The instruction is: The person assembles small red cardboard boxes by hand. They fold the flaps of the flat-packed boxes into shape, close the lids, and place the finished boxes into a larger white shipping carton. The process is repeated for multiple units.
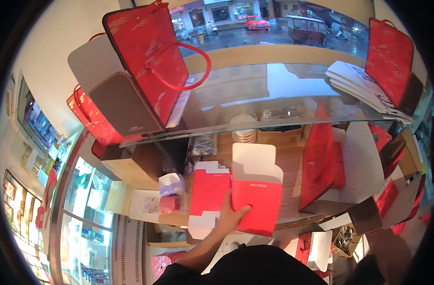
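Note:
My left hand [230, 216] grips a red box [257, 204] by its left side, thumb on the front face. The box is folded into shape and held upright; its white top flaps [254, 154] stand open. Left of it, on the wooden counter, lies a flat red carton [210, 192] with white end flaps. My right hand [390, 249] is a dark, blurred shape at the lower right, near brown and red gift bags. Its fingers cannot be made out, nor whether it holds anything.
A glass shelf [226, 102] spans the counter, bearing red gift bags and stacked white bags [359, 88]. Tissues [172, 184] lie at the left. A large red bag [319, 161] stands open at the right. Stacked round lids [244, 128] sit at the back. A lit glass display case [89, 213] stands left.

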Demonstrator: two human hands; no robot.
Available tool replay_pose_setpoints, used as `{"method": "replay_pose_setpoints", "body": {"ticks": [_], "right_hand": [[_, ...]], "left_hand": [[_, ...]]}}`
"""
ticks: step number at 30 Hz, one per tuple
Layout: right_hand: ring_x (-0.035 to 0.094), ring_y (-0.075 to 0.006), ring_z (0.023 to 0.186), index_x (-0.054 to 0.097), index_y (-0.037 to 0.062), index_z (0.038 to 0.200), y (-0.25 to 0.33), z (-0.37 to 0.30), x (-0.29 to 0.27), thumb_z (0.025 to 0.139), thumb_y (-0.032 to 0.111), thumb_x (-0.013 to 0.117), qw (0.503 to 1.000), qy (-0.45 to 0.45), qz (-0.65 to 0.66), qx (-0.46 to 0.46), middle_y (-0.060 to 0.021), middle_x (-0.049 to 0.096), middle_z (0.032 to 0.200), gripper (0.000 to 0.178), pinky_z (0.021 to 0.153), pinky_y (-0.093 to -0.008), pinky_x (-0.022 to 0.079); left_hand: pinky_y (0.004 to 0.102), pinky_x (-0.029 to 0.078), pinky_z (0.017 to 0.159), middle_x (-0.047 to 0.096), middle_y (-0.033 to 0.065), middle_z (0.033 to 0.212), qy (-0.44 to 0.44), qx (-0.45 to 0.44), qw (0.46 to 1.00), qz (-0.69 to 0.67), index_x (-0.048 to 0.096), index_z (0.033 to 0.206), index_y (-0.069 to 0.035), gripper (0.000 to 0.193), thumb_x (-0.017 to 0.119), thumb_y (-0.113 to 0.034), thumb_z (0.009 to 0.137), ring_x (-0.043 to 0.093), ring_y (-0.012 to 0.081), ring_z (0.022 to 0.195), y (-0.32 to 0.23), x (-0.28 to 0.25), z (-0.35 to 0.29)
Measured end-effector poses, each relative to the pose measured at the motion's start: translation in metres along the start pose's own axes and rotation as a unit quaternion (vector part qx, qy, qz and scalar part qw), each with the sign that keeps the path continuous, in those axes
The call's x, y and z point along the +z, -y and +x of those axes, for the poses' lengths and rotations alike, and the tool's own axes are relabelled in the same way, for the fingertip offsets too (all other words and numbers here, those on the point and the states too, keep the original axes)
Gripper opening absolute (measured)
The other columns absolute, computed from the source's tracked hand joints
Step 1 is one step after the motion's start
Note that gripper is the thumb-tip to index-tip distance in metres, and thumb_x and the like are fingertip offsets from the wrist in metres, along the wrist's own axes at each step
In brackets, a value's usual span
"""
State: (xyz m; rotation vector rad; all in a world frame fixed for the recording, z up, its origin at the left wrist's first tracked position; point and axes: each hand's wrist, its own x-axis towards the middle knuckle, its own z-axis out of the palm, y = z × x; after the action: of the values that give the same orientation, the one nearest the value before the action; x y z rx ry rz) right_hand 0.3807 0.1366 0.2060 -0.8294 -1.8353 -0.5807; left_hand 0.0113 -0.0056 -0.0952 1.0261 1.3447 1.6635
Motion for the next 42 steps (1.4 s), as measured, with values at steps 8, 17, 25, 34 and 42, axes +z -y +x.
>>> {"method": "replay_pose_setpoints", "body": {"ticks": [8, 17, 25, 34, 42], "right_hand": [[0.026, -0.0263, 0.135, 0.012, -0.0019, 0.145, 0.151, -0.19, 0.141, 0.08, 0.026, 0.069, 0.7, 0.36, 0.561, 0.258, -0.0168, 0.029, 0.144, 0.091, 0.11, -0.0401, 0.021], [0.042, -0.017, 0.12, 0.03, 0.0021, 0.138, 0.179, -0.217, 0.166, 0.078, 0.007, 0.07, 0.56, 0.304, 0.682, 0.358, -0.0097, 0.044, 0.13, 0.073, 0.101, -0.034, 0.035], [0.044, -0.0167, 0.117, 0.031, 0.0026, 0.137, 0.173, -0.228, 0.17, 0.075, 0.009, 0.074, 0.58, 0.29, 0.686, 0.33, -0.0093, 0.045, 0.128, 0.076, 0.099, -0.0336, 0.037], [0.049, -0.0151, 0.11, 0.031, 0.0014, 0.137, 0.163, -0.208, 0.17, 0.075, 0.008, 0.072, 0.571, 0.292, 0.655, 0.4, -0.0075, 0.05, 0.121, 0.075, 0.093, -0.0316, 0.042], [0.048, -0.0142, 0.111, 0.033, 0.0014, 0.137, 0.166, -0.191, 0.158, 0.074, 0.009, 0.073, 0.553, 0.341, 0.66, 0.378, -0.0071, 0.05, 0.121, 0.075, 0.095, -0.0324, 0.041]], "left_hand": [[0.0357, 0.042, 0.097, 0.048, 0.0152, 0.124, 0.005, 0.038, 0.997, -0.071, 0.031, 0.133, 0.001, 0.065, 0.068, -0.009, 0.08, 0.048, 0.0206, 0.116, -0.035, 0.025, 0.004], [0.0353, 0.04, 0.098, 0.048, 0.0128, 0.126, 0.045, 0.002, 0.998, -0.036, 0.029, 0.138, 0.0, 0.066, 0.064, -0.016, 0.084, 0.047, 0.0204, 0.116, -0.026, 0.023, -0.008], [0.0329, 0.042, 0.094, 0.054, 0.0119, 0.118, 0.035, -0.008, 0.999, 0.002, 0.039, 0.131, 0.001, 0.056, 0.066, -0.014, 0.084, 0.052, 0.0189, 0.109, -0.021, 0.023, -0.001], [0.0323, 0.044, 0.091, 0.057, 0.0088, 0.114, 0.056, -0.064, 0.996, -0.019, 0.046, 0.123, 0.001, 0.045, 0.065, -0.014, 0.085, 0.053, 0.016, 0.104, -0.034, 0.022, 0.0], [0.036, 0.043, 0.095, 0.041, 0.0153, 0.131, 0.05, 0.103, 0.993, 0.034, 0.017, 0.14, -0.001, 0.082, 0.07, -0.017, 0.08, 0.047, 0.0222, 0.116, -0.068, 0.022, 0.008]]}}
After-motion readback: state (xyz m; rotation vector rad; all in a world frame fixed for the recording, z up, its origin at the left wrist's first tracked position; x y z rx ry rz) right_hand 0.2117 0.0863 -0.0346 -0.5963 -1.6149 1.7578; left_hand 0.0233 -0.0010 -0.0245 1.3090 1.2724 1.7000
